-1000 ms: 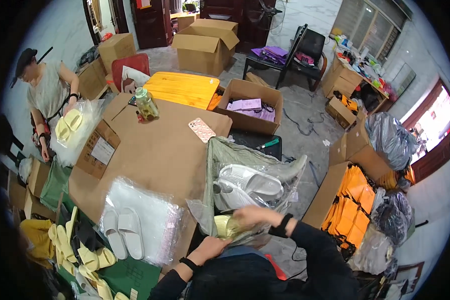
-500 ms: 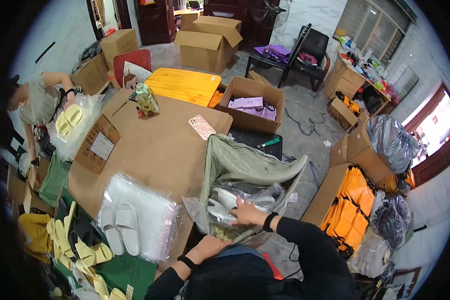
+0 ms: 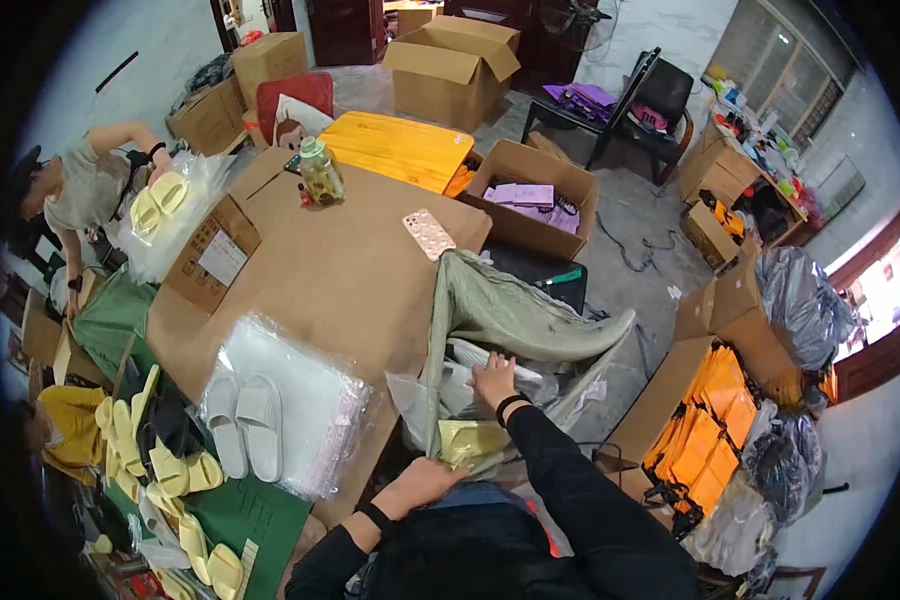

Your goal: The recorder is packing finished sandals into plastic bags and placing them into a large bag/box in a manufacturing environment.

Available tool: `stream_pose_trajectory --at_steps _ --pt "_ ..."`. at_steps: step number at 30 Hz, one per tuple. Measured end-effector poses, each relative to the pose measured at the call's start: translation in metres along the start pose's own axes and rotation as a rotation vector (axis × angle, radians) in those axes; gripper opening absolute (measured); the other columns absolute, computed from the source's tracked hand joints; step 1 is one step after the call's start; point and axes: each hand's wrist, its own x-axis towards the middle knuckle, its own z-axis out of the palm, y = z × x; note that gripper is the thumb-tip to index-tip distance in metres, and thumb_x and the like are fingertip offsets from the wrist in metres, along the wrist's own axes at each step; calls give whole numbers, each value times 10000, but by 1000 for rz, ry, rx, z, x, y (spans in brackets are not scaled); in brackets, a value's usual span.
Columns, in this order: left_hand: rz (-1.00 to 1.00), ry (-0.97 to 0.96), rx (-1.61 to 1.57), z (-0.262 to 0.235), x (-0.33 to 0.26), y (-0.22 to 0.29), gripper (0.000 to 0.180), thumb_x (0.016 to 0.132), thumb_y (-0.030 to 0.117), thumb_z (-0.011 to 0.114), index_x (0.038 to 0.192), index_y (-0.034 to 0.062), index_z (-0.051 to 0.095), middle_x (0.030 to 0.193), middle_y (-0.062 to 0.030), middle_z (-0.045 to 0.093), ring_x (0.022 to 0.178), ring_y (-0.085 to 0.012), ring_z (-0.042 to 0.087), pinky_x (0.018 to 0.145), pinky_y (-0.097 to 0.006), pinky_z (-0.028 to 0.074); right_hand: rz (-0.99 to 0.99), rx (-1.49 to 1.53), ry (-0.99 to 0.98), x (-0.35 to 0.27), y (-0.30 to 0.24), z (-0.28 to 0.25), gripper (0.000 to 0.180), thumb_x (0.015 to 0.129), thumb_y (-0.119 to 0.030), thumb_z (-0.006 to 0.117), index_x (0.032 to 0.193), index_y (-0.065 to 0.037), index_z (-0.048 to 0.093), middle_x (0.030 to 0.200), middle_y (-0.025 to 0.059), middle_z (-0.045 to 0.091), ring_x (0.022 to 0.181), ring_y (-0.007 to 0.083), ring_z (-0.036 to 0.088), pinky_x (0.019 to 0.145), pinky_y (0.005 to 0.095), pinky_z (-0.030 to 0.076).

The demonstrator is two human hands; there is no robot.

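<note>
A grey-green woven sack [image 3: 535, 322] stands with its mouth spread at the table's near right corner. Inside it are pale grey slippers [image 3: 467, 352] in clear plastic bags, and a yellow packet [image 3: 473, 440] lies at its near side. My right hand [image 3: 495, 381] reaches into the sack, fingers apart, resting on the bagged slippers. At the near rim, my left hand [image 3: 425, 484] is closed on the sack's edge, its fingertips partly hidden. Left of the sack, a pair of grey slippers [image 3: 259, 422] lies on a stack of clear plastic bags [image 3: 305, 375].
Beyond is the brown-covered table [image 3: 340, 270] with a phone [image 3: 429, 234] and bottle [image 3: 322, 172]. Yellow slippers [image 3: 195, 475] lie at lower left. To the right stands a carton of orange bags [image 3: 705, 430]. A co-worker [image 3: 95, 190] handles bagged yellow slippers at far left.
My right hand has shifted farther into the sack, and the grey slippers under it have moved away from me. More of the yellow packet shows. My left hand stays at the rim. The view has shifted.
</note>
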Motion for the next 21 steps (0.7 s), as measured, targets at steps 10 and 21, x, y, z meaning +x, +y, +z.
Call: stream_pose_trajectory --at_steps 10,21 --pt "-8 127 -143 12 0 -12 197 742 120 561 934 79 565 637 -121 580 623 -312 596 549 -424 461 -574 287 -183 -77 68 -52 498 741 -546 614 882 -69 645 788 143 625 782 349 587 687 421 454" --pt "-26 160 75 11 34 -36 201 685 75 575 886 85 577 672 -83 615 707 -264 619 678 -375 441 -258 -60 -388 -137 200 -62 299 767 -356 587 825 -75 672 770 157 639 773 354 602 690 445 471"
